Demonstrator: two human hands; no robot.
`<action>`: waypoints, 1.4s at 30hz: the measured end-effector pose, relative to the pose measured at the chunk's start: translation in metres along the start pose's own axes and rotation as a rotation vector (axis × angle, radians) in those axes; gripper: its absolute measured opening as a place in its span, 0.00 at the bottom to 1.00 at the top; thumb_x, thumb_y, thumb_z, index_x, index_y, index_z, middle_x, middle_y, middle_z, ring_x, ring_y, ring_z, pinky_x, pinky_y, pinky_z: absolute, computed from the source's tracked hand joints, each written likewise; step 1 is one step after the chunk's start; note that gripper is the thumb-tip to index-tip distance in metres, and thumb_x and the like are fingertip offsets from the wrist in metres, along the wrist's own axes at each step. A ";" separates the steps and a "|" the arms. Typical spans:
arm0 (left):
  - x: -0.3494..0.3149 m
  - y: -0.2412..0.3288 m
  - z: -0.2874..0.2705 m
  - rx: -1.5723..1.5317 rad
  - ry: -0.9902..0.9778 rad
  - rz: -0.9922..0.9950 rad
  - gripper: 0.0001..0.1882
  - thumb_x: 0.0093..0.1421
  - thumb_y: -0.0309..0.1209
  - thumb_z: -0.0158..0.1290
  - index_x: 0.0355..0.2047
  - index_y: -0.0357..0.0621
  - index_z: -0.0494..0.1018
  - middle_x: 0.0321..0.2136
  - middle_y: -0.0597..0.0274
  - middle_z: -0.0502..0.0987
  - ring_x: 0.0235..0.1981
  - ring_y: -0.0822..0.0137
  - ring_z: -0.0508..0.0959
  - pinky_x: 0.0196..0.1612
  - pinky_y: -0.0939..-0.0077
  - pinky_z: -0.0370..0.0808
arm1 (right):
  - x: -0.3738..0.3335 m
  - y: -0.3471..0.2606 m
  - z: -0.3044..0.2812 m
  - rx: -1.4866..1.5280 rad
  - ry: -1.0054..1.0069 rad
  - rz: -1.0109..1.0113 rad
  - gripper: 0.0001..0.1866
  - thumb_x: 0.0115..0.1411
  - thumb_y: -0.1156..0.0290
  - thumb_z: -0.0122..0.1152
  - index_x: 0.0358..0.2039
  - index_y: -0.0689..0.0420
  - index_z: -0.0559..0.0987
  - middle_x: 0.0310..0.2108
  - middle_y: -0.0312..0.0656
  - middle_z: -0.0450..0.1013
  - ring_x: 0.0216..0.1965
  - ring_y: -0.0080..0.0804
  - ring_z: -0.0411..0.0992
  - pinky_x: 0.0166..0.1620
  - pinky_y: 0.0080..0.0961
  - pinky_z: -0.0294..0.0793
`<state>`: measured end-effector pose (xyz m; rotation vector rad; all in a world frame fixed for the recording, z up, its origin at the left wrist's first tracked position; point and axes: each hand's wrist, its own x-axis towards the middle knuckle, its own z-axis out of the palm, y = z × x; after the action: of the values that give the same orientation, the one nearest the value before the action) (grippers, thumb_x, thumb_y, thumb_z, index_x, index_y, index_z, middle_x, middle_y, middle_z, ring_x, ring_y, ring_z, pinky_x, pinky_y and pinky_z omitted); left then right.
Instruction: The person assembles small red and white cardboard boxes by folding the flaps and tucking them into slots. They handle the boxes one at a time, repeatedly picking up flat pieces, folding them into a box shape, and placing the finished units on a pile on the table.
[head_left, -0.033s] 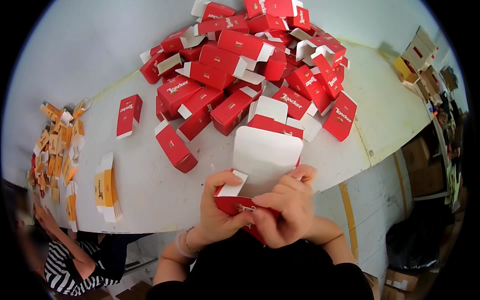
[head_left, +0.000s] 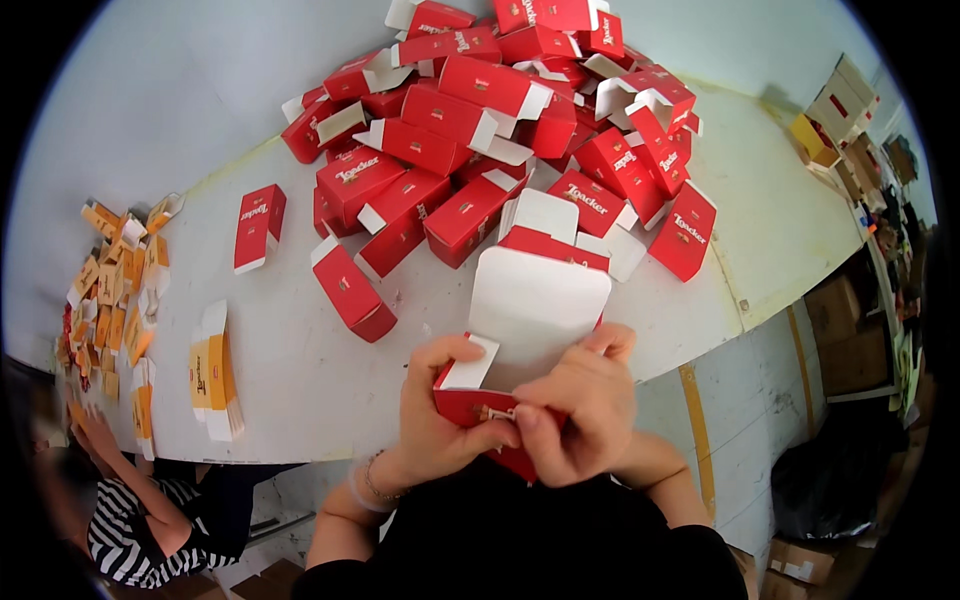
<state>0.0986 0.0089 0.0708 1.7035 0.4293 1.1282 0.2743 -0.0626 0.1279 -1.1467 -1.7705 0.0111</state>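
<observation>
Close to my body I hold a small red cardboard box (head_left: 538, 295), its white inside showing and its large end flap standing up. My left hand (head_left: 432, 405) grips the box's left side, the thumb against the red front panel and the fingers near a small white side flap. My right hand (head_left: 588, 405) pinches the front edge at the right with thumb and bent fingers. Part of the box is hidden behind my hands. Just beyond it lies a stack of flat red and white cartons (head_left: 548, 212).
A big heap of folded red boxes (head_left: 430, 145) covers the far middle of the white table (head_left: 300, 390). Yellow flat cartons (head_left: 213, 375) and a yellow box pile (head_left: 110, 285) lie left, beside a person in a striped top (head_left: 140, 530). A black bag (head_left: 828, 482) stands right.
My right thumb and fingers have drawn slightly closer together at the box's front edge. Both hands and the box sit a touch farther right in the view.
</observation>
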 end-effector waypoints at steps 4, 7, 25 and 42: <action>0.041 0.025 -0.027 0.426 -0.272 0.270 0.39 0.38 0.46 0.74 0.46 0.42 0.68 0.38 0.55 0.74 0.34 0.59 0.77 0.35 0.70 0.75 | 0.027 0.025 0.008 0.436 0.485 0.198 0.22 0.66 0.57 0.46 0.42 0.65 0.76 0.42 0.49 0.74 0.44 0.39 0.72 0.57 0.40 0.63; 0.047 0.023 -0.033 0.526 -0.333 0.262 0.43 0.37 0.48 0.74 0.50 0.42 0.67 0.40 0.53 0.75 0.35 0.54 0.78 0.37 0.70 0.76 | 0.031 0.035 -0.014 1.061 0.009 0.580 0.33 0.71 0.49 0.36 0.51 0.70 0.75 0.55 0.51 0.71 0.58 0.37 0.67 0.62 0.36 0.62; 0.057 0.016 -0.020 0.412 -0.173 -0.013 0.53 0.38 0.43 0.75 0.57 0.36 0.55 0.45 0.45 0.73 0.44 0.54 0.79 0.44 0.67 0.78 | 0.030 0.037 0.000 0.332 -0.263 0.057 0.30 0.65 0.57 0.54 0.62 0.63 0.67 0.62 0.56 0.63 0.56 0.53 0.68 0.58 0.37 0.67; 0.060 -0.025 -0.022 0.189 0.132 -0.308 0.52 0.55 0.42 0.63 0.68 0.33 0.43 0.63 0.40 0.57 0.65 0.48 0.59 0.63 0.48 0.60 | 0.122 0.138 -0.019 0.274 -0.041 0.766 0.39 0.63 0.41 0.52 0.62 0.60 0.62 0.59 0.46 0.66 0.58 0.36 0.67 0.55 0.41 0.70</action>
<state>0.1152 0.0747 0.0792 1.6572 0.8738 0.9997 0.3744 0.0899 0.1594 -1.5480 -1.2173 0.7126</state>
